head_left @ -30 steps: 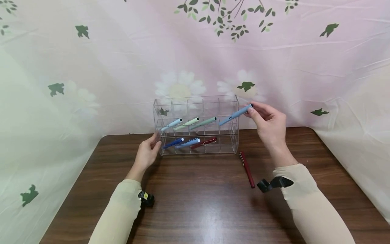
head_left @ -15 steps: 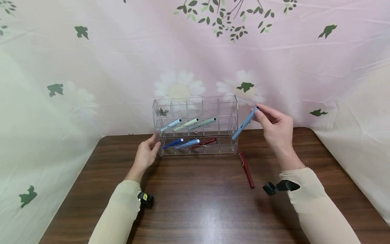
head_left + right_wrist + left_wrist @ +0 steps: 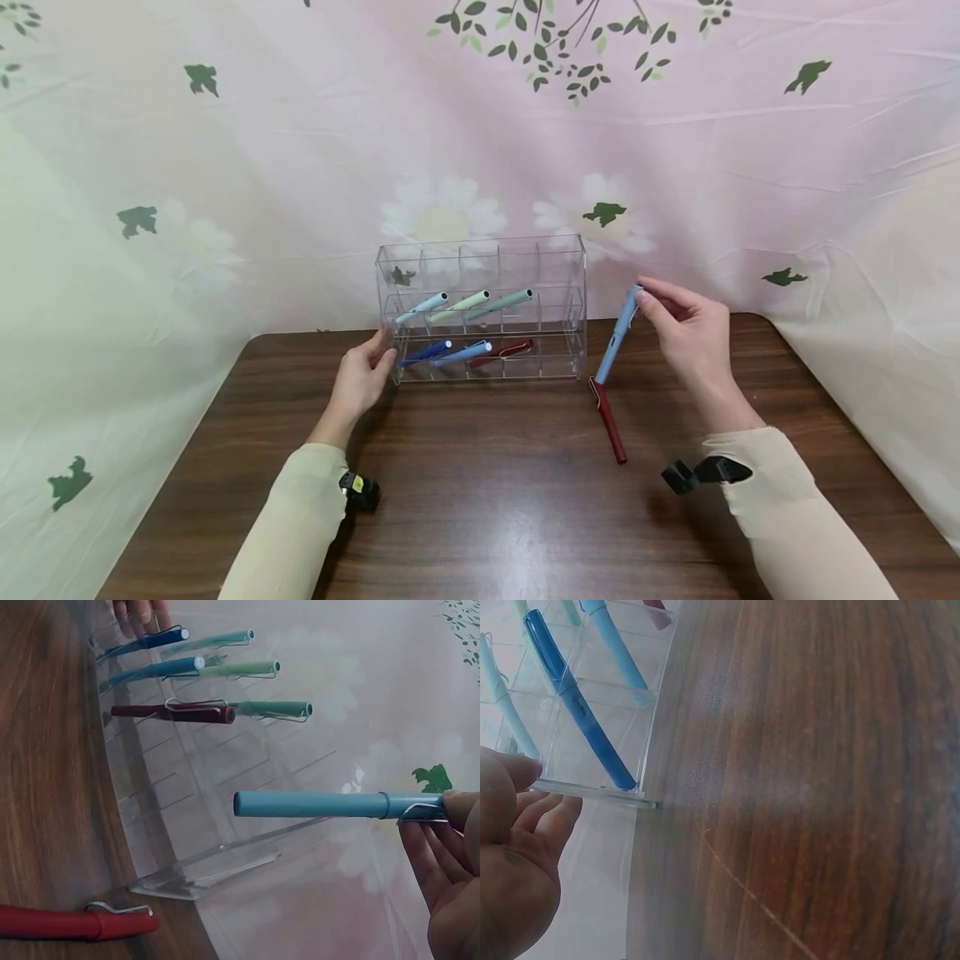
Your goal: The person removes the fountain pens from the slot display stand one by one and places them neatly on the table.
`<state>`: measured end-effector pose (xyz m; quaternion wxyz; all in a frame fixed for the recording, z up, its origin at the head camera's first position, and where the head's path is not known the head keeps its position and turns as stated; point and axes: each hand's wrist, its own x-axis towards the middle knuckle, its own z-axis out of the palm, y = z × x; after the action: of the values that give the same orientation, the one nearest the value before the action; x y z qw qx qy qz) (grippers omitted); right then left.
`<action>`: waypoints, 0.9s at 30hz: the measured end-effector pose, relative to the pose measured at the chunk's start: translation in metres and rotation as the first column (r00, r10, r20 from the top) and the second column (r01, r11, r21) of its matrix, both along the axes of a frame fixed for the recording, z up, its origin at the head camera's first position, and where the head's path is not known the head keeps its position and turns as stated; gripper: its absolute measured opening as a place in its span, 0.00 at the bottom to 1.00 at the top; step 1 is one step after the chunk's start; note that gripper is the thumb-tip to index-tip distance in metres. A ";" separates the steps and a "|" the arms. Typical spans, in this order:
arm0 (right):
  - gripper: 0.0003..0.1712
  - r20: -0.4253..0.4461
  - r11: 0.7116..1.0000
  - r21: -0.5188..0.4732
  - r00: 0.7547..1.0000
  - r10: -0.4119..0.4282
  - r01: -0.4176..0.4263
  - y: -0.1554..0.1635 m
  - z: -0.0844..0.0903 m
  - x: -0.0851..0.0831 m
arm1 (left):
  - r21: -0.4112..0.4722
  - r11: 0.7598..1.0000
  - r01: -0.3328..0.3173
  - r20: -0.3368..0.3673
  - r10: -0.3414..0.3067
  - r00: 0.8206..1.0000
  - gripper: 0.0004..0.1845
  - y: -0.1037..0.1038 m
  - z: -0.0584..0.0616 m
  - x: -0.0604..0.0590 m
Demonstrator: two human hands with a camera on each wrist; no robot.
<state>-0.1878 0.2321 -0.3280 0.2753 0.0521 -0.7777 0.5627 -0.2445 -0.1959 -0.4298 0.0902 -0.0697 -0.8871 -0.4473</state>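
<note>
Left of the clear acrylic pen rack (image 3: 558,365), the left hand (image 3: 360,379) pinches the rack's end wall between thumb and fingers. Off the rack's right end, the right hand (image 3: 692,333) pinches a light blue capped pen (image 3: 618,333) by its clipped cap, thumb against fingers; the pen slants, barrel end lowest, clear of the rack and above the desk (image 3: 450,517). In front of the rack's right end, a red capped pen (image 3: 608,421) lies on the desk, clip end nearest the rack. The rack's upper tier bears, from its left, a pale blue pen (image 3: 422,308), a pale green pen (image 3: 460,306) and a teal-green pen (image 3: 501,305); its lower tier, a dark blue pen (image 3: 426,353), a mid-blue pen (image 3: 462,353) and a dark red pen (image 3: 199,715). Behind the rack hangs printed fabric (image 3: 300,208).
</note>
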 end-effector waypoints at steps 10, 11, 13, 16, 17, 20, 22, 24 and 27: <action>0.15 0.086 0.990 0.143 0.996 -0.015 0.003 0.010 -0.025 -0.002 | 0.008 1.000 0.002 -0.004 -0.002 1.000 0.26 0.000 -0.001 -0.001; 0.15 0.100 0.988 0.152 0.995 -0.019 0.004 0.012 -0.030 -0.004 | 0.009 1.000 0.003 -0.002 -0.003 1.000 0.26 0.000 -0.001 -0.001; 0.15 0.129 0.986 0.165 0.991 -0.020 -0.002 0.018 -0.042 -0.009 | 0.011 1.000 0.003 0.002 -0.003 1.000 0.26 0.000 -0.001 -0.001; 0.15 0.176 0.980 0.196 0.984 -0.017 -0.019 0.025 -0.058 -0.015 | 0.015 1.000 0.004 0.002 -0.004 1.000 0.26 0.000 -0.001 -0.001; 0.15 0.190 0.979 0.204 0.982 -0.010 -0.029 0.027 -0.062 -0.016 | 0.015 1.000 0.005 0.000 -0.005 1.000 0.26 0.001 -0.001 -0.001; 0.16 0.221 0.973 0.223 0.975 0.008 -0.058 0.030 -0.070 -0.017 | 0.013 1.000 0.005 -0.008 -0.005 1.000 0.25 0.001 -0.002 -0.002; 0.17 0.237 0.968 0.241 0.972 0.003 -0.062 0.031 -0.075 -0.017 | 0.010 1.000 0.006 -0.009 -0.006 1.000 0.25 0.000 -0.002 -0.002; 0.18 0.250 0.966 0.251 0.968 -0.006 -0.059 0.033 -0.079 -0.017 | 0.008 1.000 0.009 -0.011 -0.009 1.000 0.25 0.000 -0.002 -0.002; 0.19 0.279 0.966 0.249 0.960 -0.006 -0.067 0.035 -0.086 -0.018 | 0.008 1.000 0.011 -0.018 -0.011 1.000 0.25 0.000 -0.003 -0.002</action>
<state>-0.2056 0.2668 -0.4144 0.1457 0.0198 -0.8737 0.4636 -0.2465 -0.1964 -0.4326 0.0957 -0.0782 -0.8841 -0.4507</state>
